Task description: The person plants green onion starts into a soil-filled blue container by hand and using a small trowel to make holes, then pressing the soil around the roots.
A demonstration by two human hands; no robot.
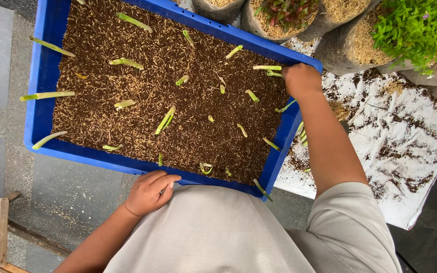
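Observation:
A large blue tray (39, 116) lies in front of me, filled with brown soil mixed with husk (178, 101). Several short green cuttings (166, 120) stick out of the soil or lie on it. My left hand (150, 192) curls over the tray's near rim, close to my grey shirt. My right hand (302, 78) is closed over the rim at the tray's far right corner, beside two pale green cuttings (269, 70). What the fingers of either hand grip under the rim is hidden.
A white sheet (405, 146) scattered with soil lies to the right of the tray. Dark grow bags holding a green leafy plant (416, 25) and a reddish plant (287, 12) stand at the back right. A wooden frame (1, 227) sits at the bottom left on the grey floor.

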